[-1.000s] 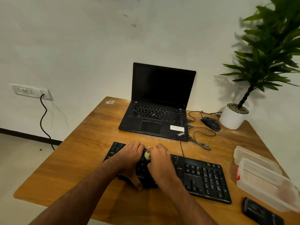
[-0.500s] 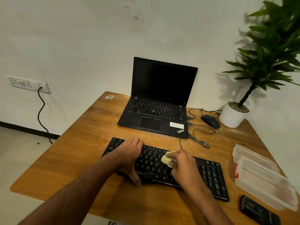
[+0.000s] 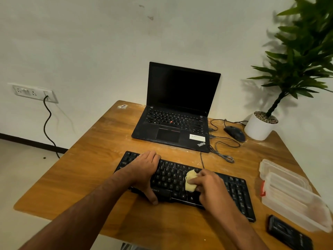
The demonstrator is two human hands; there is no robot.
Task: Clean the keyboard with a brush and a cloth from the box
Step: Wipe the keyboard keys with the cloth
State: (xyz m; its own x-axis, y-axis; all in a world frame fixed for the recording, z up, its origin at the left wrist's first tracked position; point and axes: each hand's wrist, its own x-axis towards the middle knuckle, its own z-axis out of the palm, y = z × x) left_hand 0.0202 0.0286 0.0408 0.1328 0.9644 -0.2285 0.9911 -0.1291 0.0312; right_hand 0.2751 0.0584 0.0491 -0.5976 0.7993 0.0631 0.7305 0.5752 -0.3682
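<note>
Keyboard (image 3: 180, 179), black, lies across the near middle of the wooden table (image 3: 93, 170), and everything else is placed from it here. Far to its left, on the wall, a white socket strip (image 3: 33, 92) has a black cable (image 3: 47, 127) hanging from it down to the floor. On the keyboard's left end rests the left hand (image 3: 142, 170), fingers straight and together over the keys, the thumb hooked over the near edge, steadying the board without curling round it. Directly behind the keyboard stands an open black laptop (image 3: 176, 120) with a dark screen. To the right of the keyboard's middle, the right hand (image 3: 210, 186) has its fingers curled round a small pale yellow cloth (image 3: 190, 181), bunched and pressed against the keys. Behind the keyboard's right end lie grey and black wires (image 3: 221, 152) and a black mouse (image 3: 235, 133), and further right of that a white pot holds a green plant (image 3: 295, 69) at the table's back corner. Right of the keyboard, well apart from it, sits a clear plastic box (image 3: 295, 204) with its lid (image 3: 281, 173) lying beside it on the far side. At the keyboard's near right corner lies a black phone (image 3: 288, 231).
</note>
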